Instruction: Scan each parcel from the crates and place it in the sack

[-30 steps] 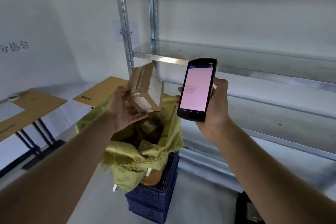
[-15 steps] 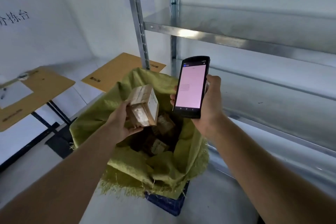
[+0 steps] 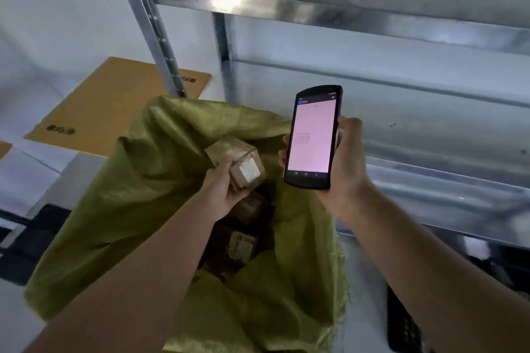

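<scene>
a person's left hand [image 3: 222, 192] is gripping a small brown parcel [image 3: 238, 163] over the open mouth of a green woven sack [image 3: 143, 186], with more parcels [image 3: 243, 243] lying in it just below the grip. beside it, the right hand [image 3: 344, 163] is clasping a handheld scanner [image 3: 314, 137], its pink screen lit, in front of metal shelving [image 3: 315, 14].

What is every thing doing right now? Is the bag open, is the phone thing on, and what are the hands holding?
sack, open, mouth spread wide.
parcel, tilted, held over the sack's mouth, not yet let go.
left hand, grips the parcel.
scanner, switched on, screen lit pink.
right hand, holds the scanner upright.
other parcels, lying inside the sack.
</scene>
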